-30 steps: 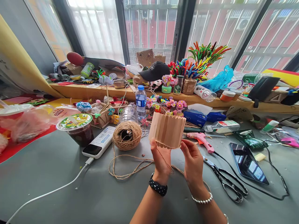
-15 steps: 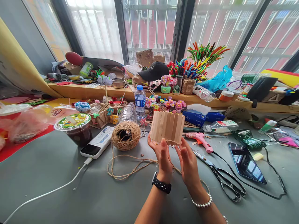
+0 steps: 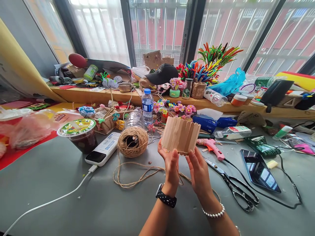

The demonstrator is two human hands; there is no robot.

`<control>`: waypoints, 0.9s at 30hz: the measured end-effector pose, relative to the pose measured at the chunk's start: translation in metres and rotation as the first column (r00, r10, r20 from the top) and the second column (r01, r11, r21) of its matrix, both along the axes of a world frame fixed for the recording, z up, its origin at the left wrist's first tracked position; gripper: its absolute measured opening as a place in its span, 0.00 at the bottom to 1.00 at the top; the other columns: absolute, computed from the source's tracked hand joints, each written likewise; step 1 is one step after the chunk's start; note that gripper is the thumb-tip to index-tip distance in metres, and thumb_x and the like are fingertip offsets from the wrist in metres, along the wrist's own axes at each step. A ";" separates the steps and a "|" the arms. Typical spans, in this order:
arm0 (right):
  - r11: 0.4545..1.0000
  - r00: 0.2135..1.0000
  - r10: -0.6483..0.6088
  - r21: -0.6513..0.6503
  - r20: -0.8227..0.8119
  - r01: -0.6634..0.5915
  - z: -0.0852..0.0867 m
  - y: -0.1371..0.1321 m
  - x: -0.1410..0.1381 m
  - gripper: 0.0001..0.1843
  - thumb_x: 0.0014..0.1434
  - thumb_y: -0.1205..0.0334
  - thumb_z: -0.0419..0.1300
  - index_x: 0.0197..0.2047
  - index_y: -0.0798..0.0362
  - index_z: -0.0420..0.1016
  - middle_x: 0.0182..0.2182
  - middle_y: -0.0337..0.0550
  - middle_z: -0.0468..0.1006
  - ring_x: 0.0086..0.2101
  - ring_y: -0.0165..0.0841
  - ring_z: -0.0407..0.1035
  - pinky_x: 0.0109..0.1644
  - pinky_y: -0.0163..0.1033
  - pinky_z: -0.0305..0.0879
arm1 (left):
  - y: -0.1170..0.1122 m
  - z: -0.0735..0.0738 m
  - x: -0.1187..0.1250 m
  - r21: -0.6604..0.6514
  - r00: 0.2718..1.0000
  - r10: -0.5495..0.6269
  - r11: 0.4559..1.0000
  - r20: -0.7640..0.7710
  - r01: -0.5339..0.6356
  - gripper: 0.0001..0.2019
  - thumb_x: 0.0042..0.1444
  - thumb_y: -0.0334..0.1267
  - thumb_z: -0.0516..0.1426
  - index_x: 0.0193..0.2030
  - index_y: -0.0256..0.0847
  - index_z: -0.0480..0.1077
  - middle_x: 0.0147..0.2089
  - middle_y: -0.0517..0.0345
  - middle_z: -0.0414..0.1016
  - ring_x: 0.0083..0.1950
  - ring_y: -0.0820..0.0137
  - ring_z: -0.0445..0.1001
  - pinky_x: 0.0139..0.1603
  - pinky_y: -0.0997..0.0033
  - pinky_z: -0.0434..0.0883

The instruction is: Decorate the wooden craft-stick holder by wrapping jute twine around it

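A holder made of wooden craft sticks (image 3: 180, 136), set side by side in a curved wall, is held up above the grey table. My left hand (image 3: 171, 165) grips its lower left, thumb on the near face and the other fingers mostly hidden behind. At its lower right, my right hand (image 3: 198, 167) is closed on the edge, thumb in front. Jute twine (image 3: 145, 177) runs from a ball of twine (image 3: 133, 142) at the left and passes behind my wrists. The holder's far side and inside are hidden.
Right of my hands lie large scissors (image 3: 232, 185), a pink glue gun (image 3: 212, 147) with a black cord and a phone (image 3: 260, 171). On the left stand a lidded drink cup (image 3: 80, 139) and a white power bank (image 3: 103, 150) with its cable. A cluttered wooden ledge (image 3: 105, 98) runs behind.
The craft-stick holder has moved slightly right and tilted, its right side now lower. Both hands have moved with it, the right fingers closing against its lower edge.
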State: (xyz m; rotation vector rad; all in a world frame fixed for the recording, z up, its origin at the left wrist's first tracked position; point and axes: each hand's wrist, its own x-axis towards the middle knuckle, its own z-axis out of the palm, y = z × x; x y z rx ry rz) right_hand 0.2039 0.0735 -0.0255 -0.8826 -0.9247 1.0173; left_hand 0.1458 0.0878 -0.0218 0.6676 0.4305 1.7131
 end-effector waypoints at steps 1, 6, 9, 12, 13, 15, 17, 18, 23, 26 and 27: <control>1.000 1.000 0.007 -0.004 -0.002 -0.007 0.001 0.000 0.000 0.29 0.53 0.49 0.59 0.57 0.47 0.63 0.55 0.44 0.67 0.56 0.41 0.58 0.59 0.49 0.55 | 0.000 -0.001 -0.001 -0.005 1.000 -0.005 1.000 -0.002 0.005 0.36 0.48 0.48 0.60 0.59 0.52 0.45 0.64 0.49 0.52 0.62 0.61 0.59 0.60 0.59 0.59; 0.999 0.999 0.034 0.005 -0.022 -0.033 0.001 0.000 0.001 0.28 0.53 0.51 0.59 0.57 0.47 0.63 0.56 0.43 0.66 0.56 0.40 0.57 0.60 0.48 0.53 | 0.002 -0.006 -0.002 0.024 0.999 -0.025 0.999 -0.024 0.025 0.35 0.50 0.49 0.59 0.59 0.51 0.42 0.65 0.49 0.50 0.63 0.61 0.57 0.61 0.58 0.57; 0.998 0.999 0.052 0.023 -0.016 -0.051 0.003 0.000 0.001 0.27 0.53 0.50 0.59 0.56 0.48 0.64 0.56 0.43 0.66 0.56 0.40 0.57 0.60 0.48 0.53 | 0.002 -0.007 -0.003 0.033 0.999 -0.033 0.999 -0.014 0.034 0.36 0.49 0.50 0.59 0.59 0.51 0.43 0.65 0.48 0.49 0.63 0.60 0.57 0.60 0.57 0.58; 0.999 0.999 0.047 0.021 -0.003 -0.047 0.003 0.000 0.001 0.28 0.52 0.49 0.60 0.55 0.48 0.65 0.55 0.43 0.66 0.56 0.41 0.57 0.60 0.48 0.53 | 0.002 -0.006 -0.004 0.000 0.999 -0.030 1.000 -0.013 0.030 0.35 0.48 0.52 0.59 0.59 0.52 0.45 0.65 0.49 0.49 0.64 0.60 0.56 0.59 0.58 0.60; 0.999 0.999 0.042 0.021 -0.003 -0.042 0.003 0.000 0.001 0.28 0.52 0.49 0.60 0.55 0.48 0.65 0.55 0.43 0.66 0.56 0.41 0.57 0.60 0.48 0.53 | 0.002 -0.005 -0.005 -0.009 1.000 -0.026 1.000 -0.012 0.026 0.35 0.48 0.52 0.59 0.59 0.52 0.46 0.66 0.49 0.49 0.64 0.60 0.56 0.59 0.58 0.60; 0.999 0.999 0.034 0.025 -0.009 -0.034 0.003 0.000 0.001 0.29 0.52 0.49 0.60 0.55 0.48 0.64 0.56 0.43 0.66 0.56 0.41 0.57 0.60 0.48 0.53 | 0.002 -0.005 -0.005 -0.008 1.000 -0.023 1.000 -0.005 0.023 0.34 0.48 0.51 0.60 0.58 0.52 0.47 0.66 0.49 0.49 0.64 0.60 0.56 0.58 0.59 0.61; 0.999 0.999 0.033 0.031 -0.017 -0.032 0.002 0.000 0.001 0.29 0.53 0.50 0.60 0.56 0.48 0.63 0.56 0.43 0.65 0.57 0.40 0.57 0.60 0.48 0.53 | 0.002 -0.004 -0.005 0.005 1.000 -0.022 1.000 0.005 0.022 0.34 0.48 0.51 0.60 0.58 0.52 0.47 0.66 0.49 0.49 0.63 0.60 0.57 0.58 0.60 0.62; 0.999 0.999 0.032 0.033 -0.018 -0.031 0.002 0.000 0.001 0.29 0.53 0.50 0.60 0.56 0.48 0.63 0.57 0.43 0.64 0.57 0.40 0.57 0.60 0.48 0.53 | 0.002 -0.004 -0.004 0.007 1.000 -0.019 1.000 0.009 0.019 0.34 0.48 0.51 0.60 0.58 0.52 0.48 0.66 0.49 0.49 0.63 0.60 0.58 0.58 0.60 0.62; 0.999 1.000 0.014 0.039 0.012 -0.015 0.001 0.000 0.001 0.29 0.53 0.49 0.60 0.56 0.48 0.63 0.56 0.44 0.65 0.56 0.41 0.57 0.59 0.47 0.55 | 0.002 -0.005 -0.003 -0.016 1.000 0.012 1.000 0.017 -0.012 0.34 0.46 0.52 0.61 0.57 0.52 0.50 0.65 0.49 0.51 0.62 0.59 0.59 0.56 0.59 0.64; 0.998 0.999 0.018 0.054 0.026 -0.020 0.001 0.000 0.000 0.29 0.54 0.49 0.59 0.57 0.49 0.63 0.56 0.44 0.65 0.56 0.41 0.57 0.59 0.48 0.56 | 0.003 -0.007 -0.002 -0.015 1.000 0.016 1.000 0.011 -0.016 0.33 0.47 0.53 0.60 0.58 0.52 0.51 0.65 0.50 0.50 0.63 0.59 0.58 0.56 0.59 0.64; 0.998 0.999 0.020 0.061 0.029 -0.021 0.001 -0.001 0.000 0.28 0.54 0.49 0.58 0.57 0.49 0.63 0.56 0.44 0.65 0.56 0.41 0.57 0.59 0.48 0.56 | 0.003 -0.008 -0.002 -0.009 1.000 0.015 1.000 0.011 -0.015 0.33 0.47 0.53 0.60 0.58 0.53 0.51 0.65 0.50 0.50 0.63 0.59 0.58 0.56 0.59 0.63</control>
